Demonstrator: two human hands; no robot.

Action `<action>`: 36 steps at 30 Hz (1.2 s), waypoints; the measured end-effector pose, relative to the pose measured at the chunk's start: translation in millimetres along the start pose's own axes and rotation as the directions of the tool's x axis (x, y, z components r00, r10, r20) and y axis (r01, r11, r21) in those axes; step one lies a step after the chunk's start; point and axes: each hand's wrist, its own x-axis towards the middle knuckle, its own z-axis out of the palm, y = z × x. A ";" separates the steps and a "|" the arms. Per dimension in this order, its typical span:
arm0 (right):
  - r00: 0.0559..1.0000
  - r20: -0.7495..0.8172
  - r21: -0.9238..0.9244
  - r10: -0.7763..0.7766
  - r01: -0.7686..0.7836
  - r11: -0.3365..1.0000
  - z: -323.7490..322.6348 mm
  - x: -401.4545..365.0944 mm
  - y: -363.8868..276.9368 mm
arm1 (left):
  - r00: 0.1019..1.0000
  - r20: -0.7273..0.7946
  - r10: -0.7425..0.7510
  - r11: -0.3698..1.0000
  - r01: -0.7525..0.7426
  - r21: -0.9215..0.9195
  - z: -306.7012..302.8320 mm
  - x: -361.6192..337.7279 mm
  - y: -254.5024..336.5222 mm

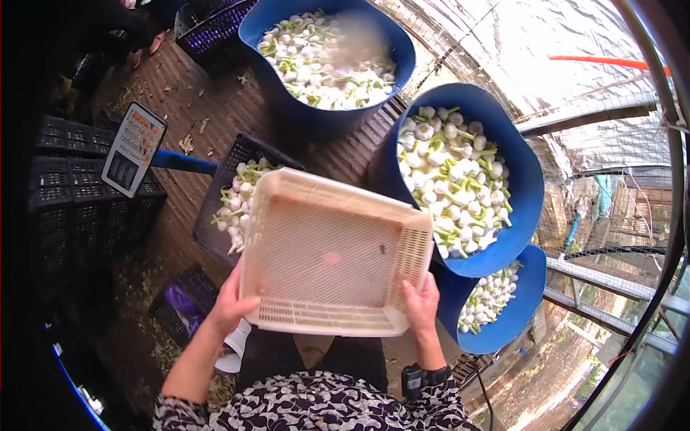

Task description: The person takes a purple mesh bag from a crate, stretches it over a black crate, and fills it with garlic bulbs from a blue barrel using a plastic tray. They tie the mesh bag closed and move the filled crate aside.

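A shallow cream plastic basket (327, 251) with a mesh bottom and slotted walls is held up in front of my body, with nothing lying in it. My left hand (233, 302) grips its near left corner, thumb over the rim. At the near right corner, my right hand (421, 302) is closed on the wall. Behind the basket's left side, a black crate (210, 226) holds garlic bulbs (248, 172) with green stems; part of it is hidden. To the right, a blue tub (523, 187) is full of garlic bulbs (456, 179).
Another blue tub (248, 29) of garlic stands at the back, and a smaller one (528, 309) at the right. A scale display (134, 149) rises on a blue post by stacked black crates (79, 194). A purple item (185, 309) lies in a low crate. Someone's feet show upper left.
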 end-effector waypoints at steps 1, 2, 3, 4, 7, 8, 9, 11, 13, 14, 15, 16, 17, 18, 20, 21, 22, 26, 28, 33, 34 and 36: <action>0.999 -0.037 0.004 -0.011 0.011 1.000 -29.3 8.9 -1.9 | 0.997 0.072 0.012 1.000 -0.013 0.014 32.7 19.7 17.8; 0.996 -0.073 -0.007 -0.052 0.052 0.999 -56.6 19.3 -8.2 | 0.975 0.207 -0.080 0.993 0.061 0.096 55.2 40.1 34.4; 0.992 -0.109 0.004 -0.066 0.067 0.998 -81.2 33.0 -7.9 | 0.952 0.244 -0.186 0.964 0.129 0.232 92.3 59.9 61.4; 0.986 -0.145 0.014 -0.078 0.081 0.997 -103.9 48.4 -6.2 | 0.951 0.253 -0.175 0.977 0.136 0.166 108.5 81.3 56.0; 0.985 -0.168 0.127 0.032 -0.010 0.992 -154.2 102.0 0.1 | 0.959 0.259 -0.118 0.883 -0.018 0.469 196.4 148.8 78.3; 0.989 -0.132 0.007 0.068 -0.068 0.998 -171.0 124.4 15.9 | 0.987 0.115 -0.115 0.865 0.042 0.500 211.3 180.5 59.6; 0.989 -0.097 -0.118 0.108 -0.119 0.986 -182.3 144.6 32.0 | 0.989 0.112 -0.098 0.915 0.045 0.401 233.3 201.0 54.7; 0.972 -0.013 -0.074 0.235 -0.236 0.969 -193.2 176.4 69.1 | 0.941 0.237 -0.243 0.927 0.153 0.343 262.6 245.0 50.1; 0.881 0.211 0.099 0.424 -0.451 0.887 -194.4 199.2 80.1 | 0.934 0.133 -0.331 0.921 0.289 0.262 285.0 294.6 28.0; 0.873 0.210 0.098 0.440 -0.466 0.879 -193.0 207.5 87.5 | 0.912 0.038 -0.408 0.902 0.397 0.167 292.5 313.6 15.6; 0.745 0.278 -0.133 0.606 -0.595 0.793 -191.7 217.1 101.3 | 0.905 0.038 -0.424 0.895 0.413 0.168 297.9 328.1 4.7; 0.590 0.296 -0.359 0.751 -0.659 0.660 -188.2 230.7 114.2 | 0.865 -0.020 -0.501 0.855 0.498 0.143 303.8 345.9 -3.4; 0.556 0.331 -0.292 0.762 -0.708 0.643 -182.5 239.3 140.2 | 0.824 -0.073 -0.562 0.816 0.566 0.117 309.8 368.3 -4.8; 0.513 0.372 -0.232 0.773 -0.756 0.613 -177.4 240.8 177.0 | 0.823 -0.072 -0.563 0.814 0.568 0.120 310.7 388.5 -8.8; 0.375 0.371 -0.194 0.849 -0.863 0.466 -174.9 237.3 260.0 | 0.707 -0.251 -0.661 0.708 0.699 0.105 307.8 407.5 -30.3; 0.278 0.377 -0.131 0.884 -0.928 0.348 -172.3 254.0 293.3 | 0.733 -0.252 -0.631 0.743 0.665 0.075 306.3 421.5 -45.1; 0.438 0.309 0.009 0.844 -0.889 0.458 -156.1 253.4 236.9 | 0.768 -0.422 -0.482 0.776 0.598 0.202 304.5 440.1 -77.8; 0.459 0.139 -0.040 0.877 -0.883 0.468 -148.8 278.1 259.1 | 0.672 -0.701 -0.238 0.464 0.713 0.526 343.4 448.7 -65.0; 0.490 0.046 -0.023 0.871 -0.871 0.491 -145.1 287.6 283.3 | 0.712 -0.517 -0.475 0.598 0.692 0.404 330.9 473.0 -80.9; 0.658 0.008 -0.517 0.753 -0.642 0.566 -149.3 337.0 322.3 | 0.772 -0.505 -0.387 0.723 0.594 0.354 299.9 547.6 -164.1; 0.755 0.210 -0.868 0.622 -0.149 0.474 -152.9 346.6 316.9 | 0.768 -0.515 -0.382 0.720 0.596 0.356 287.1 559.6 -187.5; 0.871 0.165 -0.886 0.462 -0.075 0.457 -159.0 356.3 328.6 | 0.810 -0.369 -0.456 0.807 0.551 0.213 273.7 565.4 -199.1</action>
